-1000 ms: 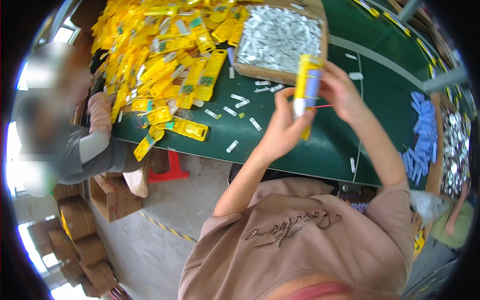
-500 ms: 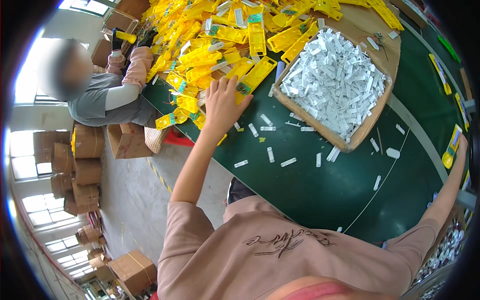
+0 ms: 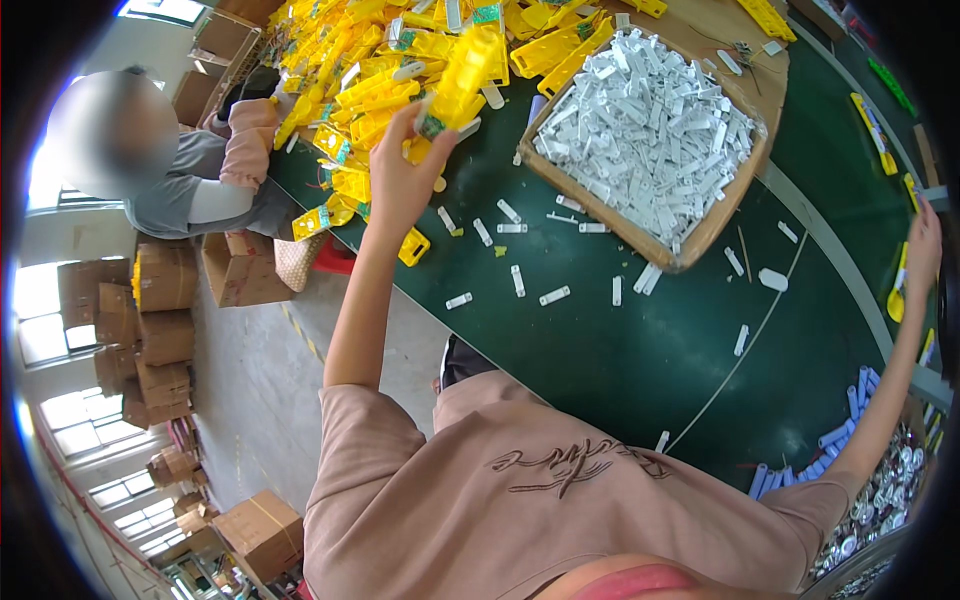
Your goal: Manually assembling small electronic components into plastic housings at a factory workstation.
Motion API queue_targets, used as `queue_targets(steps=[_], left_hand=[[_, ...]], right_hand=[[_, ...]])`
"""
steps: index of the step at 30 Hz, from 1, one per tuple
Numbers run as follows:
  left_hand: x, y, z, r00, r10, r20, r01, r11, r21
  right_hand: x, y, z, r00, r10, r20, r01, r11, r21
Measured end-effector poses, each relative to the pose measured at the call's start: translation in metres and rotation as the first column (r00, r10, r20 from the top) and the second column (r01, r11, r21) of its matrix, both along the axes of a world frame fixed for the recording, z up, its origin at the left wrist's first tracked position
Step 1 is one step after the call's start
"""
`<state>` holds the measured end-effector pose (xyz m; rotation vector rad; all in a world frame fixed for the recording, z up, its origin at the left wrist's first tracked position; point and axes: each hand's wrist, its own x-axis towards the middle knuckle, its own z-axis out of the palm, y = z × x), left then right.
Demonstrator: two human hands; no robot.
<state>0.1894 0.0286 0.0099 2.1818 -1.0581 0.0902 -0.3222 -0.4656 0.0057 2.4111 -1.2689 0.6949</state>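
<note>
A yellow plastic housing (image 3: 462,85) with a small green circuit board at its near end is held up over the table, pinched between the thumb and fingers of my left hand (image 3: 405,170). Behind it lies a large heap of similar yellow housings (image 3: 350,95), some with wires and green boards. My right hand (image 3: 925,245) reaches to the far right edge, its fingers stretched out beside a yellow housing (image 3: 911,192). Another yellow housing (image 3: 898,285) lies just left of that wrist. Whether the right fingertips touch anything is hard to see.
A shallow cardboard box (image 3: 640,238) full of small white plastic parts stands on the green table (image 3: 600,370). Loose white parts (image 3: 555,295) lie around it. Blue cylinders (image 3: 800,475) and shiny metal parts (image 3: 880,500) sit lower right. A co-worker (image 3: 190,165) sits at left.
My left hand has lifted a yellow housing off the heap. My right hand has moved farther along the right edge, away from the yellow housing it was beside. The view has shifted slightly.
</note>
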Motion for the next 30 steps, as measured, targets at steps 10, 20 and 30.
queue_targets(steps=[10, 20, 30], left_hand=[[-0.077, 0.012, 0.044, 0.94, -0.255, 0.226, 0.325, 0.869, -0.373], [-0.056, 0.052, 0.057, 0.328, -0.777, -0.537, 0.555, 0.618, -0.556], [-0.072, 0.06, 0.038, 0.25, -0.877, -0.411, 0.363, 0.479, -0.799]], right_hand=[[0.322, 0.347, 0.063, 0.34, 0.382, 0.859, -0.903, -0.124, 0.412], [0.354, 0.411, 0.106, 0.146, -0.101, 0.984, -0.942, -0.317, 0.107], [0.366, 0.427, 0.095, 0.181, -0.131, 0.975, -0.945, -0.298, 0.135]])
